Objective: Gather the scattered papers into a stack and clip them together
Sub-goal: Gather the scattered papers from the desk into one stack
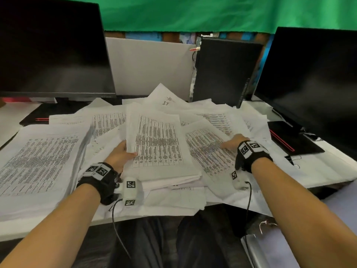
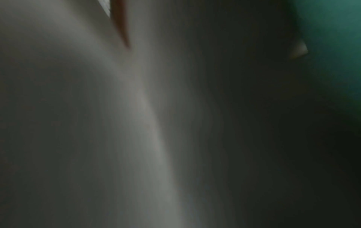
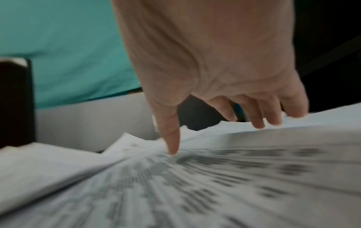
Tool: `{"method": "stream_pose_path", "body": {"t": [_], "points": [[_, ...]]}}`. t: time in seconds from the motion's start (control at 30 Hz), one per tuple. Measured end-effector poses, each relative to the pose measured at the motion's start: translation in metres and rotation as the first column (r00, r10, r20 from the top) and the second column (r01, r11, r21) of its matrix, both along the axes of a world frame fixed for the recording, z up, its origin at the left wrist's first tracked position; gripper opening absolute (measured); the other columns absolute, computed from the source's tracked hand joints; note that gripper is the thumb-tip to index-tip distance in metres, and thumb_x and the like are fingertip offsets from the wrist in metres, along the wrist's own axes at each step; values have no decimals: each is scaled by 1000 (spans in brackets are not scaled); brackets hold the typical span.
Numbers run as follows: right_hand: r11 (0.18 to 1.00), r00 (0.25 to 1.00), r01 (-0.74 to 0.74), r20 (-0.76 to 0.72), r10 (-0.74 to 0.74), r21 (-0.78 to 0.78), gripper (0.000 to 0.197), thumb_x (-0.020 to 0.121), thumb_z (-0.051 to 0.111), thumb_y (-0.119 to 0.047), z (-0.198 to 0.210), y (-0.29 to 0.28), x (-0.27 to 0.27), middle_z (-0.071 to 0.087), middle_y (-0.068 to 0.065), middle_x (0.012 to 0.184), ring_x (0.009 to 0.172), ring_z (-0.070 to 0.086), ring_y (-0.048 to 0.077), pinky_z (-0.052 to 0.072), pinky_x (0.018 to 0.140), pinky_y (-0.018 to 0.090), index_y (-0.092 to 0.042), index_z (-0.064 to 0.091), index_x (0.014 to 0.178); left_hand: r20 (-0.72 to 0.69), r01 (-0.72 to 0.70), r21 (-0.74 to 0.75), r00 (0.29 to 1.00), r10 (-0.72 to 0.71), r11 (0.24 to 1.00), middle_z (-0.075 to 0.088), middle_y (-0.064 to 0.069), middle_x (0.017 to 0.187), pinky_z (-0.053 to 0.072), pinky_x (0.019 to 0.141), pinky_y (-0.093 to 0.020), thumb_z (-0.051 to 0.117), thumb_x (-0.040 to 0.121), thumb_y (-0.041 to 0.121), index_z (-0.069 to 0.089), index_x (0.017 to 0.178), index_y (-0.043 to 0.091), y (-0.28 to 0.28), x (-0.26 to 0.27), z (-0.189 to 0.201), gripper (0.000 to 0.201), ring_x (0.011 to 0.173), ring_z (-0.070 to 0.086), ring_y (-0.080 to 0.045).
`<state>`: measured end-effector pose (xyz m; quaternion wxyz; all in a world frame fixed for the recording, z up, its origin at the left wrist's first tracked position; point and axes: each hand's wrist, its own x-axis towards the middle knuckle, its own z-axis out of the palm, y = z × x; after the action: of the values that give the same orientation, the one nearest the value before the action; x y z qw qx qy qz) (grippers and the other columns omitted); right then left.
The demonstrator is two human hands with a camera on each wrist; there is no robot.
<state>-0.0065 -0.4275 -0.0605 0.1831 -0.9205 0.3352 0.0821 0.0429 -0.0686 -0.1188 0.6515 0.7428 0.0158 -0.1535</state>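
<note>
The left hand [image 1: 120,154] grips the left edge of a partly gathered stack [image 1: 160,149] of printed sheets at the middle of the worktop [image 1: 11,117], thumb on top and the other fingers hidden beneath. The right hand [image 1: 232,143] lies with fingers straight and spread on a loose printed sheet [image 1: 208,151] just right of the stack; the right wrist view shows the fingertips [image 3: 173,152] pressing the paper, holding nothing. More scattered papers [image 1: 38,157] overlap across the worktop, left, right and behind the stack. A black binder clip [image 1: 291,158] sits near the right hand (partly hidden, at the paper's edge). Dark monitors stand at either side. The left wrist view is dark and blurred.

The gathering step looks to be in hand, with clipping not yet begun. The next move likely calls for sliding the right-hand sheet onto the stack while the left hand steadies it, then collecting the outlying sheets.
</note>
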Motion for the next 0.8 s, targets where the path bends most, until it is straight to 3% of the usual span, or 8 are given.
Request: {"method": "stream_pose_path", "body": {"t": [0.13, 0.27, 0.37, 0.47, 0.53, 0.6, 0.7, 0.8], "points": [[996, 995, -92, -49, 92, 0, 71, 85, 75, -31, -2, -6, -17, 52, 15, 141, 128, 52, 31, 45, 98, 33, -3, 43, 142, 13, -26, -8, 1000, 26, 1000, 52, -1, 129, 38, 105, -37, 60, 87, -3, 38, 140, 8, 1, -2, -1, 58, 114, 51, -20], [1000, 946, 9, 324, -6, -10, 40, 94, 59, -24, 7, -3, -14, 60, 19, 129, 118, 57, 37, 47, 88, 35, -2, 57, 127, -59, -13, -100, 998, 8, 995, 54, -15, 131, 47, 89, -43, 55, 87, -12, 37, 141, 8, 3, -4, 2, 59, 97, 60, -25], [988, 719, 79, 678, -150, 135, 31, 98, 46, -24, 36, -6, -3, 64, 20, 117, 112, 59, 39, 47, 90, 41, -6, 63, 118, -108, -6, -192, 994, -15, 981, 57, -16, 121, 48, 80, -44, 47, 89, -16, 38, 139, 6, 4, -7, 2, 55, 86, 61, -22], [949, 478, 49, 827, -296, 311, 40, 103, 45, -29, 70, 0, 5, 61, 17, 129, 121, 55, 33, 42, 99, 36, -3, 57, 131, -114, 20, -192, 993, -42, 981, 62, -13, 110, 49, 77, -41, 43, 91, -15, 41, 136, 4, 5, -8, 4, 48, 88, 62, -23], [917, 514, -29, 793, -329, 398, 44, 101, 49, -28, 72, 12, 14, 58, 16, 134, 124, 54, 33, 42, 103, 35, -1, 53, 136, -112, 20, -199, 993, -43, 980, 63, -12, 104, 51, 73, -39, 40, 92, -14, 44, 133, 3, 7, -8, 3, 45, 90, 63, -26], [888, 635, -122, 723, -274, 443, 42, 98, 54, -26, 58, 33, 23, 62, 16, 130, 119, 58, 34, 45, 105, 42, -2, 58, 132, -125, -35, -219, 992, 7, 975, 63, -16, 109, 50, 80, -44, 37, 92, -9, 49, 126, 3, 9, -11, 2, 38, 95, 61, -31], [886, 769, -235, 634, -83, 401, 38, 98, 54, -26, 22, 77, 28, 66, 15, 124, 115, 61, 32, 47, 102, 38, -2, 62, 127, -163, -139, -246, 982, 100, 959, 61, -18, 125, 41, 103, -52, 42, 96, 25, 53, 127, 4, 12, -2, -6, 40, 115, 57, -37], [874, 836, -327, 541, 90, 361, 38, 99, 53, -26, -9, 119, 28, 63, 12, 128, 120, 58, 31, 46, 98, 32, -5, 59, 131, -191, -155, -354, 977, 91, 922, 64, -11, 122, 44, 99, -45, 30, 96, 57, 54, 130, 13, 10, -3, 0, 60, 115, 59, -27]]}}
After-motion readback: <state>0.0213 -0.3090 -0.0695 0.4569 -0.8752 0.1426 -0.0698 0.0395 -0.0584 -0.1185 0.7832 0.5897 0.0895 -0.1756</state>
